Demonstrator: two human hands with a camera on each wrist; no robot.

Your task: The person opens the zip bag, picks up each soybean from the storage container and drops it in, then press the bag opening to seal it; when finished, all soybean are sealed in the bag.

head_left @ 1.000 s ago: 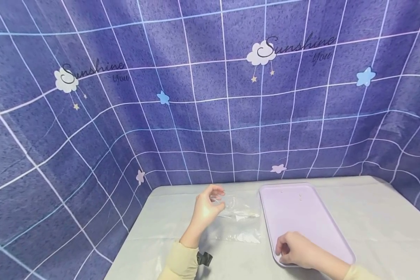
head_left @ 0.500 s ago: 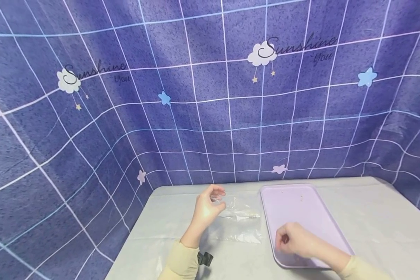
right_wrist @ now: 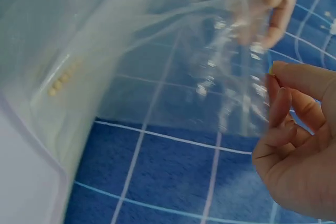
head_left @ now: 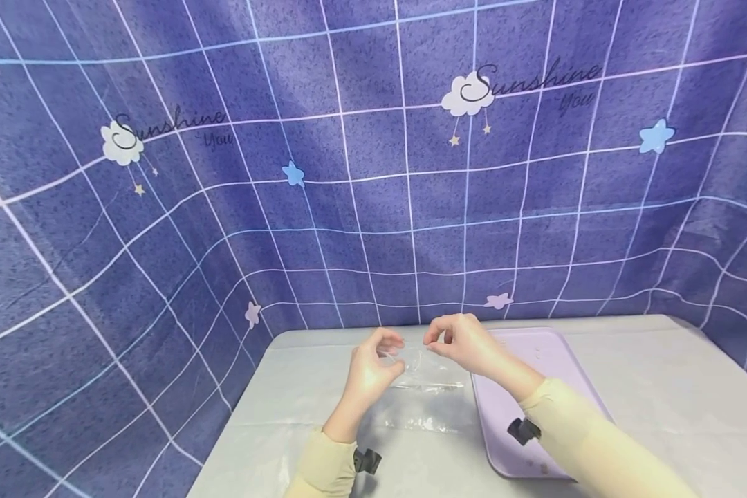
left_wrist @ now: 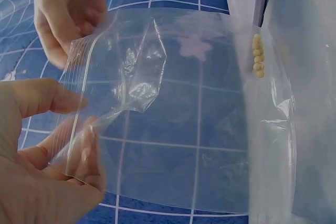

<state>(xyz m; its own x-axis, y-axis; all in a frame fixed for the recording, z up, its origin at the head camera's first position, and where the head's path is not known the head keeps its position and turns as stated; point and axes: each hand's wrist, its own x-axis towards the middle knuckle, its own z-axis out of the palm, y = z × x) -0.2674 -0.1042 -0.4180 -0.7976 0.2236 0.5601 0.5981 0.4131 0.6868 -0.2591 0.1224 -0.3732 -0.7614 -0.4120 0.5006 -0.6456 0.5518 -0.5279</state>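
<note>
Head view shows two hands raised over the far part of the worktop [head_left: 629, 387], with one clear zip bag [head_left: 420, 387] between them. The left hand [head_left: 370, 370] pinches the bag's mouth edge between thumb and fingers. The right hand [head_left: 463, 342] sits just beside it at the bag's mouth, thumb and forefinger curled together; in the right wrist view a tiny yellow grain [right_wrist: 271, 70] shows at those fingertips, so this grip is closed on the grain. Whether it also touches the bag's rim cannot be told.

Left wrist view shows the bag's zip strip running up from the left hand's fingers [left_wrist: 50, 98] toward the right hand. Inside the bag, near its bottom edge, lie five small yellow grains [left_wrist: 257, 56] in a short row, touching one another. The right wrist view shows about four of them [right_wrist: 60, 81] in the same corner; the blur hides the exact number there.

One lilac tray [head_left: 560, 360] lies on the worktop right of the bag, its long side next to the bag, under the right forearm. A few specks lie on its far end and a few at its near end; they are too small to count surely.

Each wrist carries one black clip [head_left: 367, 460] at the cuff of a cream sleeve. A blue checked cloth [head_left: 224, 173] with clouds and stars hangs behind.
</note>
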